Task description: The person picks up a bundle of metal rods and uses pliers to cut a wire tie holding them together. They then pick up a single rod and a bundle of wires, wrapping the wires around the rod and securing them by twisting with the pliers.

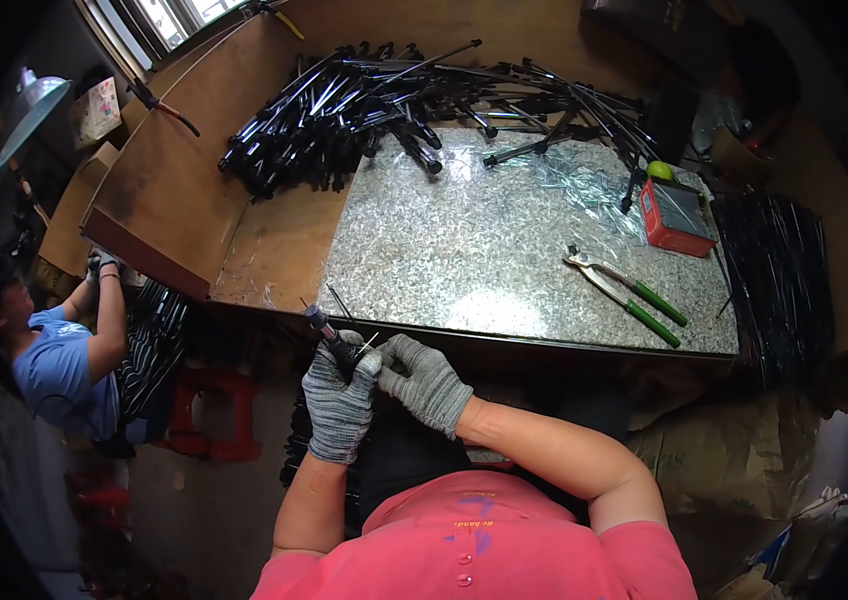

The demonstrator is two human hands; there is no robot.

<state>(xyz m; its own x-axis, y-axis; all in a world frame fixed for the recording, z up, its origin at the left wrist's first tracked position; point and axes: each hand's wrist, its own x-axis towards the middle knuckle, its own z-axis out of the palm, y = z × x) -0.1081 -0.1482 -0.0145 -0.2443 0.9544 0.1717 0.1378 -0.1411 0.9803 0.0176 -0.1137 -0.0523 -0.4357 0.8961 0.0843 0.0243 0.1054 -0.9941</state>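
Both hands wear grey knitted gloves and meet just in front of the table's near edge. My left hand is closed around a dark, tube-shaped part that points up and to the left, with a thin tip at its far end. Close beside it, my right hand has its fingers bent and pressed together near the lower end of that part. A thin pale strip sticks up between the two hands. What the right fingertips grip is too small to make out.
A speckled stone slab tops the bench. On it lie green-handled pincers and a red box. Black rods are heaped at the back. Black strips hang at the right. A co-worker sits at the left.
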